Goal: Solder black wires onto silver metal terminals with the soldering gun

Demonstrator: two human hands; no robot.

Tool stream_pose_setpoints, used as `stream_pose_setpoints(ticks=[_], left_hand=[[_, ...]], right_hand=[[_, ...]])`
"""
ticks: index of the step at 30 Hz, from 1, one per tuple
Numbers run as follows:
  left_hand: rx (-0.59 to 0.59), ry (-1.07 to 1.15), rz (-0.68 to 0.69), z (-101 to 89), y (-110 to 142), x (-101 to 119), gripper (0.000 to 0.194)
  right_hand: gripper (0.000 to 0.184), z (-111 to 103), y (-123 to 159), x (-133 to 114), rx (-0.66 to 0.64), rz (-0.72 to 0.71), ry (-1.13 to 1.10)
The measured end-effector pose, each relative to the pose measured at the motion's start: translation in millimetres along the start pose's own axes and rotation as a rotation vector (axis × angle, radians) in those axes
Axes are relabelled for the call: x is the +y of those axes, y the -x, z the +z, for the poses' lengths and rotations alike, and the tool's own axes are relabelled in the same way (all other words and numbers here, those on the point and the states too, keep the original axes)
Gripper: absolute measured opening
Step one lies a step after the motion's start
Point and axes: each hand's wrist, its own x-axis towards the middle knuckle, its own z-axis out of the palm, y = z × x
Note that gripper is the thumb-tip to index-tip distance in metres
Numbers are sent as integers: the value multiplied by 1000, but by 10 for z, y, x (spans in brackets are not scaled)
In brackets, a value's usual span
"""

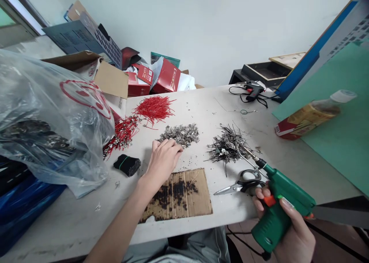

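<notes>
My right hand (291,228) grips a green glue gun (281,201) by its handle at the table's near right edge, nozzle pointing up-left toward a heap of black wires with metal bits (227,146). My left hand (164,157) reaches over the table, fingers curled down at the near edge of a pile of small silver metal pieces (181,133); whether it holds one is hidden. A scorched piece of cardboard (180,194) lies just below that hand. Scissors (242,184) rest beside the gun.
Red wires (154,107) and red wires with metal ends (122,134) lie at the left, near a black bundle (127,165). A large plastic bag (49,121) fills the left side. A bottle (314,113) lies on a green sheet (340,136). A second glue gun (253,90) sits far back.
</notes>
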Motion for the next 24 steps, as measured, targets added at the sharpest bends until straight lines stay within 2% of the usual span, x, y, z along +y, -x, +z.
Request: stream_pose_setpoints(ticks=[7,10,17,21,24], left_hand=[[-14,8,21,-18,-7,-20,12],[-10,79,5,-37,20,-7,13],[2,590,-142,-91,152,102,14],[68,958,-206,-38,277,185,11],[118,1219,-264,-32,394,305,12]], right_hand=[[16,-2,1,-5,19,4,-15],[15,-15,-5,-7,1,-3,-25],[18,23,-1,-7,-33,-14,1],[19,61,69,-12,-78,-99,81],[23,167,160,-28,-119,-150,158]])
